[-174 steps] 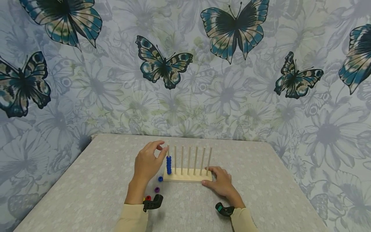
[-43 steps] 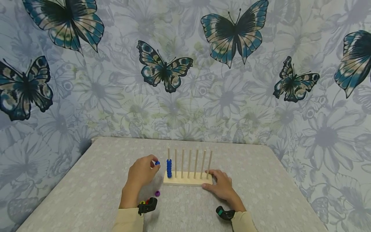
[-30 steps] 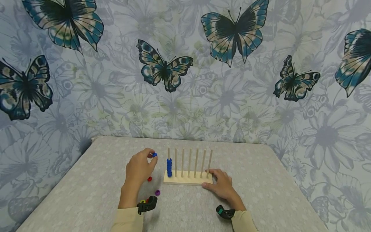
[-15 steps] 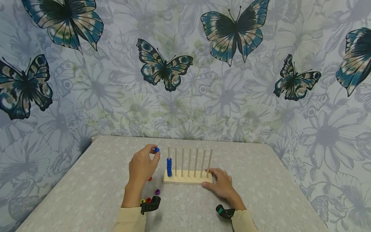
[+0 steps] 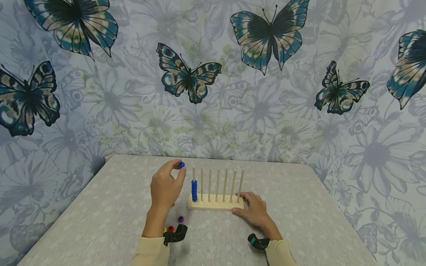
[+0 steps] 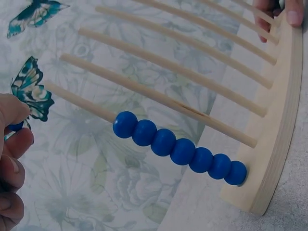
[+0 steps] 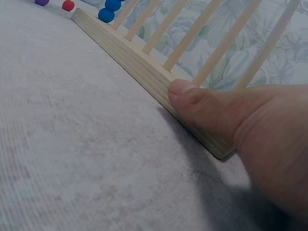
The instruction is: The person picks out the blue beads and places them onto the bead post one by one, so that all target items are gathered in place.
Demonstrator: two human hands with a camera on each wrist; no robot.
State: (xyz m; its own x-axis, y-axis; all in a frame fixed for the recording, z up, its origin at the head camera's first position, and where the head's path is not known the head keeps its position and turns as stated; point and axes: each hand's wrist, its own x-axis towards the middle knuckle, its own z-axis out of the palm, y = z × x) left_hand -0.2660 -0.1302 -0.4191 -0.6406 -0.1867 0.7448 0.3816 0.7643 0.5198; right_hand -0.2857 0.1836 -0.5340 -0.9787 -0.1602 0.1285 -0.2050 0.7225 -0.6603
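A blue bead [image 5: 181, 164] is pinched between the thumb and index finger of my left hand [image 5: 165, 186], level with the top of the leftmost peg and a little left of it. In the left wrist view the fingers mostly hide this bead [image 6: 16, 126]. Several blue beads [image 6: 183, 151] are stacked on that leftmost peg, whose upper part is bare. The wooden peg stand [image 5: 213, 204] has a row of upright pegs, the others without beads. My right hand [image 5: 254, 210] grips the stand's right end, thumb [image 7: 185, 94] on the front edge.
A purple bead [image 5: 181, 219] lies on the table [image 5: 299, 207] in front of the stand's left end. Close to the left wrist are a red bead [image 5: 171, 229] and a yellow bead [image 5: 165, 229]. Another red bead [image 7: 68, 5] lies beyond the stand's left end.
The blue bead that lay beside the stand is now in my left hand, which has risen and moved right toward the leftmost peg's top. The right hand has stayed on the stand.
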